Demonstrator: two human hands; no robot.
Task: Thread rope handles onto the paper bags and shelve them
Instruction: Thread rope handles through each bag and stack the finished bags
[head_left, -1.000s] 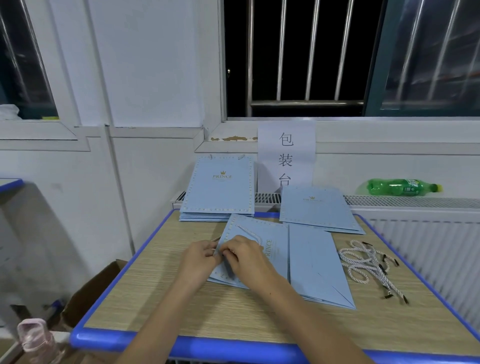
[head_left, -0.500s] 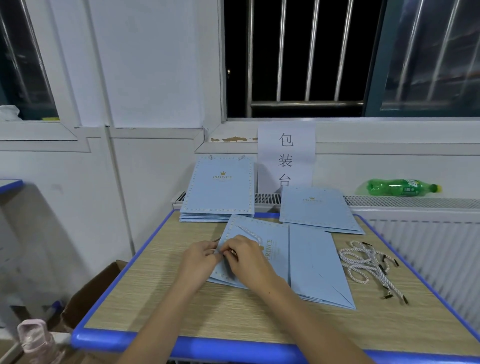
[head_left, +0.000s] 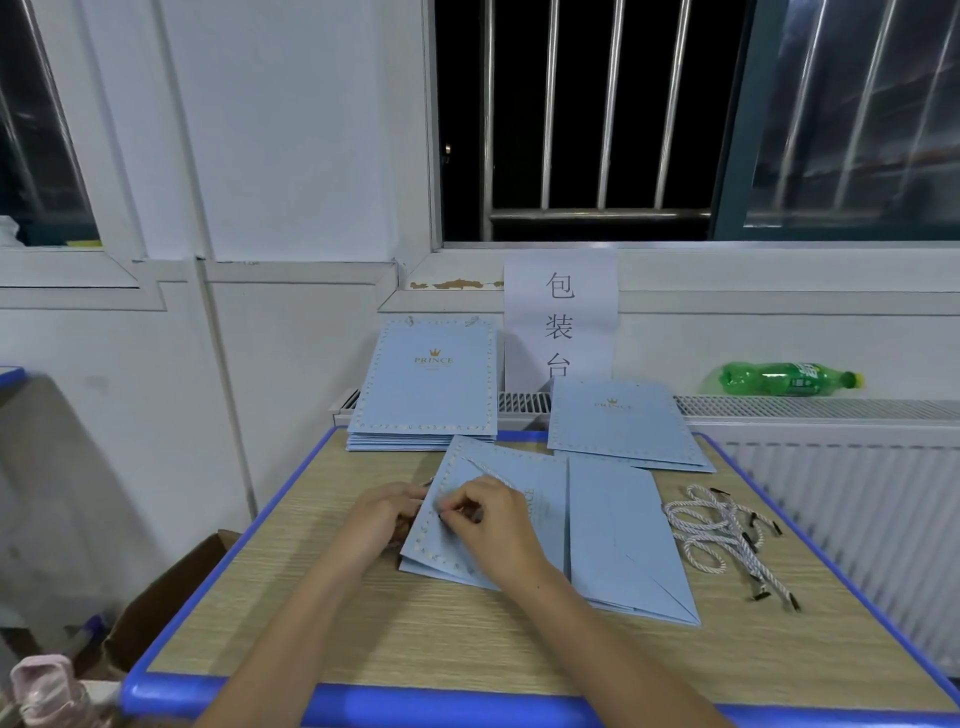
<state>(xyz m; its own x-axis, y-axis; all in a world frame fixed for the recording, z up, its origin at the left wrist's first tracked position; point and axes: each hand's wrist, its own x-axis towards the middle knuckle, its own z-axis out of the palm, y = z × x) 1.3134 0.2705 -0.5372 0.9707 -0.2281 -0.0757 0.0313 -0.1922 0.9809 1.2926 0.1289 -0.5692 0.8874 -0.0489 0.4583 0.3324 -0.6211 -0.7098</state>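
Head view: flat blue paper bag (head_left: 519, 499) lies at table (head_left: 363, 639) centre, top edge toward 10 o'clock. Right hand (head_left: 491, 525) pinches the rope handle's (head_left: 485, 470) dark tip at the bag's punched edge; left hand (head_left: 379, 519) grips that edge from 9 o'clock. Spare rope handles (head_left: 722, 535) lie at 3 o'clock, stacked bags (head_left: 426, 387) at 12. Recommended: steady the edge flat, align tip squarely with hole, feed without fraying, avoid creasing paper.
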